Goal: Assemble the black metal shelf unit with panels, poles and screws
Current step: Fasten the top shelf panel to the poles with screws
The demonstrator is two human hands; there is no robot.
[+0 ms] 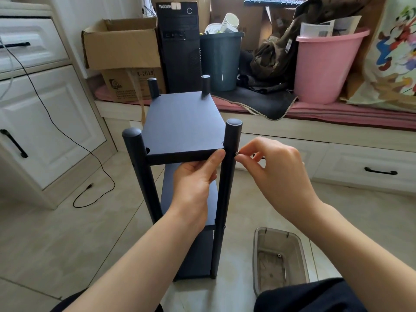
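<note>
My left hand (193, 179) hides the middle panel's (190, 199) front; the screw (236, 153) in my right fingertips (242, 156) is barely discernible.

Support: beige tiled floor (67, 233) | black metal shelf unit (184, 122) upright on it, 4 round poles | clear plastic rectangular tray (301, 251) just right of unit, 1 small screw inside | thin black cable (94, 190) looped at left, plug end on the tiles

A pink tub (324, 66) stands beside a dark bin (219, 61).
</note>
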